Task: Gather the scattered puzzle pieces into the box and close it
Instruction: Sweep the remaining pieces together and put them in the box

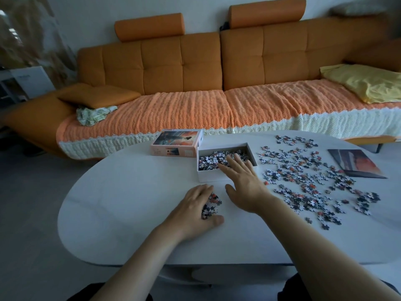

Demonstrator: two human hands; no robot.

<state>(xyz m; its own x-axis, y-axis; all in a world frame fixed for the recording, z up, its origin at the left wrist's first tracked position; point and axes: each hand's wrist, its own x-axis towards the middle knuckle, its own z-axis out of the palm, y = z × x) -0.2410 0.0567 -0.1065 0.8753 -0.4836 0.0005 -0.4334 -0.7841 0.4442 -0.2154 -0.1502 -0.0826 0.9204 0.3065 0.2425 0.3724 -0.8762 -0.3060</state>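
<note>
Lid [176, 143] beside box [208, 175], poster [355, 162] right of pieces [303, 177]

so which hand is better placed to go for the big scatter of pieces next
Right: the right hand is open and empty, and the scattered pieces lie just beside it. The left hand is busy gripping a small pile.

White box [208, 176] is sitting open on desk [130, 203], part-filled with pieces [211, 162]. Lid [176, 144] is lying picture-up, touching its far-left corner. Loose pieces [303, 177] are spreading wide to its right; small heap [213, 204] is lying near its front.
</note>
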